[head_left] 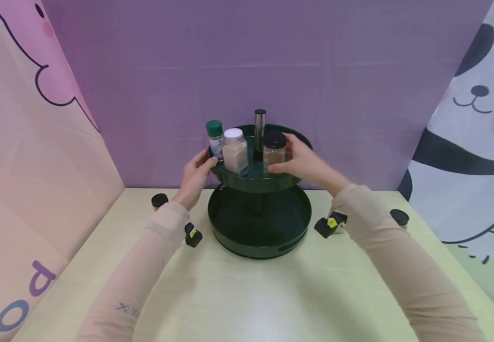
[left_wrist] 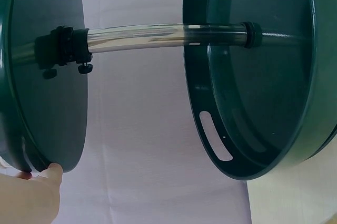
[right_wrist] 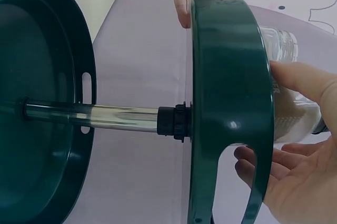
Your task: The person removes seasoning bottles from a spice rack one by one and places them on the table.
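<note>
A dark green two-tier turntable (head_left: 255, 184) stands on the table, its trays joined by a shiny pole (left_wrist: 137, 39). My right hand (head_left: 304, 161) holds a black-lidded jar of brownish powder (head_left: 274, 154) on the upper tray. In the right wrist view, thumb and fingers lie on opposite sides of this jar (right_wrist: 297, 111), partly behind the rim. At the upper tray's left edge, my left hand (head_left: 194, 176) grips the rim beside a green-capped spice bottle (head_left: 216, 142). Between that bottle and the pole is a white-lidded jar of pale granules (head_left: 235, 156).
The lower tray (head_left: 260, 249) has a raised rim with slot-like handle cutouts. Another black-lidded jar (head_left: 159, 200) stands on the table past my left forearm, and a black lid (head_left: 399, 217) shows beyond my right forearm. A purple cloth (head_left: 166, 95) hangs behind the turntable.
</note>
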`<state>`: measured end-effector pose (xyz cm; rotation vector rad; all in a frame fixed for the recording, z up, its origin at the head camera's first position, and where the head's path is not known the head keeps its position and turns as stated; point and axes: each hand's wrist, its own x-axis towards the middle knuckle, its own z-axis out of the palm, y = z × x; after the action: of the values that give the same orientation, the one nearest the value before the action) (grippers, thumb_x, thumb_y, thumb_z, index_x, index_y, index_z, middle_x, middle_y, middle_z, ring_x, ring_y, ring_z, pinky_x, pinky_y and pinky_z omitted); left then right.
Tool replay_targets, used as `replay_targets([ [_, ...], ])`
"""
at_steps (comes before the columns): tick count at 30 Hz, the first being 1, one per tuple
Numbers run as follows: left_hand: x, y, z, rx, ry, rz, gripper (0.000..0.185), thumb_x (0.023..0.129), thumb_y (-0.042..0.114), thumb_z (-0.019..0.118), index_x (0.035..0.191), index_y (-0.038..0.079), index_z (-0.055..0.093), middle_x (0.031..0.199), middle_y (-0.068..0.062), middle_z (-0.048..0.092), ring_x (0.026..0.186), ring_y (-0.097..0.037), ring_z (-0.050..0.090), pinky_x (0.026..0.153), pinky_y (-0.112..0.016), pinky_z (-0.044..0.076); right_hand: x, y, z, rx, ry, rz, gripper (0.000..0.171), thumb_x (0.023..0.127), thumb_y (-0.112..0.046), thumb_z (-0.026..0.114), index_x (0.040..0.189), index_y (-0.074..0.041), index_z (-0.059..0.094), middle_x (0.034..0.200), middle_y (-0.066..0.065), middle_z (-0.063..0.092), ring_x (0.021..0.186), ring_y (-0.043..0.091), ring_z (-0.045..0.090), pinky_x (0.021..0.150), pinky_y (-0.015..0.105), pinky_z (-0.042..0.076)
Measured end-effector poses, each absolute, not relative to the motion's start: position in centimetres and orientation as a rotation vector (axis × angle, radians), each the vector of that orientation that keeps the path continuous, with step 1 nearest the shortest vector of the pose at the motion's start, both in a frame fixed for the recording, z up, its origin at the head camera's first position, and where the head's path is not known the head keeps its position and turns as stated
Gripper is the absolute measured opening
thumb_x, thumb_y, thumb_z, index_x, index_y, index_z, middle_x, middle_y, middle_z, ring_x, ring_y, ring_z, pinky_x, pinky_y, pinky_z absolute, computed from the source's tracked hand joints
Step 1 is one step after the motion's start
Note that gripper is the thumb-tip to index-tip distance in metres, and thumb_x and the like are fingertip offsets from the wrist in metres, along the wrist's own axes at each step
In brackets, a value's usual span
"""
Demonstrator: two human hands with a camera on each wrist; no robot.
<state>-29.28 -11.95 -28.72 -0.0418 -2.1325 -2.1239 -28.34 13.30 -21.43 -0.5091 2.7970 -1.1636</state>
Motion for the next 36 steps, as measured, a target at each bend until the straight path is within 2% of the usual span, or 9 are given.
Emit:
replay_targets([
  [5,-29.27,-11.94,-28.72,-0.047,-2.13,-2.125,0.06,0.093,0.024,0.05,0.145,0.01,0.024,0.149,-0.006,0.03,0.134,-0.015,0.032,0.111,-0.029,0.029,-28.31,12.97,-21.51,-0.503,2.824,-1.105,0.088,0.08,-0.031,0.07,0.144,-0.006,0.015,0.137,0.018,0.039,0.121,0.03,0.042,0.101,0.05,0.039],
  [16,-29.23,-11.89,-28.63,-0.037,-2.132,-2.118,0.06,0.093,0.024,0.051,0.145,0.01,0.025,0.149,-0.006,0.031,0.134,-0.015,0.032,0.111,-0.029,0.029,-28.26,12.62,-21.59,-0.465,2.844,-1.073,0.092,0.08,-0.031,0.069,0.145,-0.003,0.01,0.141,0.018,0.036,0.129,0.032,0.035,0.107,0.051,0.032],
  [20,-29.17,-11.91,-28.63,-0.045,-2.136,-2.116,0.06,0.093,0.024,0.051,0.145,0.01,0.025,0.149,-0.006,0.03,0.134,-0.015,0.032,0.111,-0.029,0.029,-28.27,12.61,-21.65,-0.476,2.839,-1.103,0.085,0.08,-0.03,0.07,0.142,-0.003,0.019,0.134,0.017,0.043,0.124,0.03,0.041,0.105,0.05,0.036],
  [25,-29.25,-11.93,-28.68,-0.047,-2.142,-2.114,0.06,0.093,0.024,0.051,0.145,0.01,0.024,0.149,-0.007,0.03,0.134,-0.015,0.032,0.111,-0.029,0.029,-28.22,12.57,-21.77,-0.514,2.819,-1.175,0.063,0.079,-0.027,0.072,0.128,-0.007,0.037,0.12,0.014,0.053,0.111,0.028,0.05,0.096,0.047,0.044],
  [31,-29.3,-11.96,-28.64,-0.038,-2.15,-2.111,0.06,0.093,0.026,0.051,0.145,0.011,0.024,0.149,-0.006,0.03,0.134,-0.015,0.032,0.111,-0.029,0.03,-28.03,12.48,-21.76,-0.506,2.862,-1.163,0.056,0.078,-0.029,0.072,0.12,-0.007,0.042,0.109,0.013,0.055,0.097,0.026,0.053,0.083,0.041,0.048],
  [36,-29.3,-12.06,-28.69,-0.041,-2.157,-2.111,0.06,0.093,0.025,0.05,0.145,0.011,0.023,0.149,-0.006,0.029,0.134,-0.015,0.031,0.111,-0.029,0.029,-28.0,12.35,-22.0,-0.489,2.937,-1.136,0.05,0.075,-0.034,0.074,0.105,-0.006,0.045,0.097,0.012,0.054,0.084,0.024,0.05,0.065,0.033,0.044],
])
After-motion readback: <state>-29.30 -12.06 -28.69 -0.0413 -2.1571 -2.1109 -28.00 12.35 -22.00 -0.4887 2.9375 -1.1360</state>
